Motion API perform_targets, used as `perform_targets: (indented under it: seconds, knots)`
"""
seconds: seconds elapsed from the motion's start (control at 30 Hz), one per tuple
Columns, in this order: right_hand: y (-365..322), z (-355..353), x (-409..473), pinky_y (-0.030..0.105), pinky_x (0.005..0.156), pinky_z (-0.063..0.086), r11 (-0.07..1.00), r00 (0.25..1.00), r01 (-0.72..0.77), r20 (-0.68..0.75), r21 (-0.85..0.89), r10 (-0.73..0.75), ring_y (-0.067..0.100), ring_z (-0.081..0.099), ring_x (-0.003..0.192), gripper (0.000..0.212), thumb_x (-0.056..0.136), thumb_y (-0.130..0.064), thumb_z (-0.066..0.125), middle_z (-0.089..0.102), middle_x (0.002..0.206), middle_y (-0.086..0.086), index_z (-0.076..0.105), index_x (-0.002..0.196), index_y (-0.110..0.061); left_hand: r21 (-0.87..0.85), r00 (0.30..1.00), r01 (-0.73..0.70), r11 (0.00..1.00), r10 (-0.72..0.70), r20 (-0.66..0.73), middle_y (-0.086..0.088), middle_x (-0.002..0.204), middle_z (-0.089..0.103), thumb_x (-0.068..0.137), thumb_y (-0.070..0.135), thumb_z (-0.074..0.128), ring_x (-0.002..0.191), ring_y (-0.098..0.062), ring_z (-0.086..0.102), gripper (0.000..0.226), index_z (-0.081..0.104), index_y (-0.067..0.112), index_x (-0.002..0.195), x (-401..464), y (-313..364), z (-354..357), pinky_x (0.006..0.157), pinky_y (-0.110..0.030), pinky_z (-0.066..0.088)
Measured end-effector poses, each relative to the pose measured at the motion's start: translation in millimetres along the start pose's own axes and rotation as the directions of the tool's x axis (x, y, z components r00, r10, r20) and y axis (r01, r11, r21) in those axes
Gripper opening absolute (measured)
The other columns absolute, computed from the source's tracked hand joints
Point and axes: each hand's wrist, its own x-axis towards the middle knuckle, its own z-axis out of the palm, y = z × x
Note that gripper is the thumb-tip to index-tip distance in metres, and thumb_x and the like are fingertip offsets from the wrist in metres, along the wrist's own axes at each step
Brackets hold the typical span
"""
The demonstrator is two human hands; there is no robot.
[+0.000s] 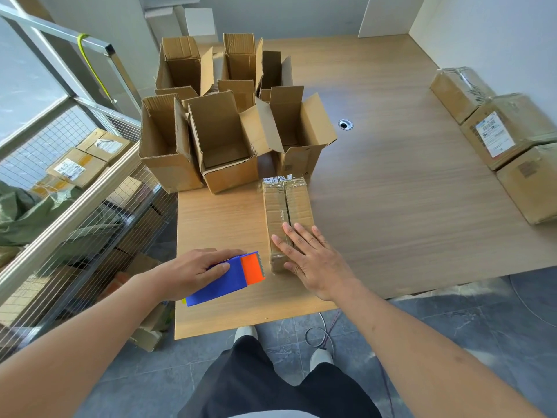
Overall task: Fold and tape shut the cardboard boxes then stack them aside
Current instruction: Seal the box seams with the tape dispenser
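A closed cardboard box [286, 206] lies on the wooden table [391, 191] in front of me, with clear tape along its top seam. My right hand [310, 260] rests flat on the box's near end, fingers straight. My left hand [193, 271] grips a blue and orange tape dispenser [232, 277] that sits on the table just left of the box, thumb along its side. Several open boxes [223, 140] with raised flaps stand behind it at the table's left.
Three taped boxes [494, 137] sit in a row at the table's right edge. A cable hole [345, 124] is in the tabletop. A metal railing and wire cage [75, 206] with more boxes stand left. Cables lie on the floor by my feet.
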Motion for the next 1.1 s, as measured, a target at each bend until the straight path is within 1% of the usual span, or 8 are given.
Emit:
perform_targets:
  seconds: [0.27,0.43,0.53,0.67,0.77,0.87,0.97,1.1]
  knots:
    - [0,2,0,0.043,0.127,-0.004,1.000,1.000,0.000,-0.009,0.005,0.000,0.017,-0.010,0.158,0.060,0.106,-0.056,0.007,-0.009,0.172,-0.005,-0.012,0.161,-0.042,-0.007,1.000,-0.010,1.000,0.011,0.005,0.024,0.129,0.055,0.107,0.054,0.031,0.112,0.003,0.051,0.044,0.028,0.063,0.150,-4,1,-2,0.096,-0.030,0.042]
    - [0,1,0,0.043,0.127,-0.004,1.000,1.000,0.003,-0.020,0.010,-0.003,0.018,-0.010,0.158,0.059,0.107,-0.053,0.011,-0.009,0.172,-0.005,-0.011,0.161,-0.042,0.011,1.000,0.012,1.000,-0.012,0.004,0.019,0.130,0.057,0.107,0.055,0.030,0.111,-0.002,0.053,0.042,0.027,0.066,0.148,3,-2,1,0.098,-0.037,0.044]
    - [-1,2,-1,0.043,0.127,-0.006,1.000,1.000,0.003,-0.020,0.011,-0.003,0.018,-0.012,0.157,0.058,0.109,-0.050,0.013,-0.011,0.171,-0.005,-0.013,0.160,-0.042,0.046,0.998,0.066,0.997,-0.066,0.010,0.021,0.133,0.055,0.108,0.053,0.028,0.114,-0.007,0.053,0.035,0.031,0.068,0.139,13,3,5,0.099,-0.037,0.041]
    - [-1,0,-2,0.044,0.127,-0.006,1.000,1.000,-0.005,-0.010,0.011,0.005,0.017,-0.016,0.157,0.059,0.109,-0.048,0.014,-0.014,0.171,-0.005,-0.016,0.160,-0.042,0.045,0.992,0.120,0.992,-0.121,0.021,0.017,0.125,0.063,0.110,0.049,0.028,0.109,-0.013,0.058,0.036,0.042,0.055,0.143,28,9,6,0.098,-0.039,0.044]
    - [-1,-1,-2,0.044,0.127,-0.006,1.000,1.000,-0.001,-0.002,0.022,0.001,0.017,-0.018,0.156,0.057,0.107,-0.049,0.005,-0.016,0.170,-0.005,-0.019,0.159,-0.042,0.146,0.970,0.213,0.966,-0.227,0.090,0.008,0.133,0.062,0.111,0.045,0.029,0.117,-0.018,0.055,0.040,0.047,0.040,0.147,28,-12,4,0.104,-0.040,0.040]
    - [-3,-2,-2,0.044,0.127,-0.008,0.999,1.000,-0.017,-0.011,0.043,0.018,0.015,-0.019,0.156,0.058,0.107,-0.054,0.008,-0.016,0.170,-0.006,-0.018,0.159,-0.044,0.093,0.958,0.281,0.955,-0.285,0.036,0.006,0.134,0.061,0.110,0.045,0.030,0.116,-0.019,0.056,0.042,0.044,0.039,0.149,20,-31,5,0.100,-0.039,0.042]
    - [-8,-5,-2,0.043,0.127,-0.009,0.996,1.000,-0.026,-0.002,0.089,0.026,0.014,-0.017,0.156,0.062,0.105,-0.064,0.014,-0.012,0.171,-0.006,-0.008,0.160,-0.046,0.070,0.964,0.267,0.961,-0.265,-0.034,0.004,0.125,0.062,0.109,0.049,0.028,0.106,-0.018,0.057,0.043,0.035,0.049,0.152,20,-32,11,0.093,-0.040,0.044]
    - [-25,-7,6,0.050,0.128,0.007,0.977,0.985,-0.120,-0.103,0.175,0.140,0.023,0.015,0.157,0.062,0.101,-0.067,0.026,0.026,0.168,0.000,0.036,0.156,-0.039,0.114,0.951,0.282,0.953,-0.261,-0.165,0.003,0.101,0.051,0.104,0.061,0.030,0.089,-0.016,0.054,0.050,0.015,0.063,0.151,32,-24,21,0.084,-0.041,0.049]
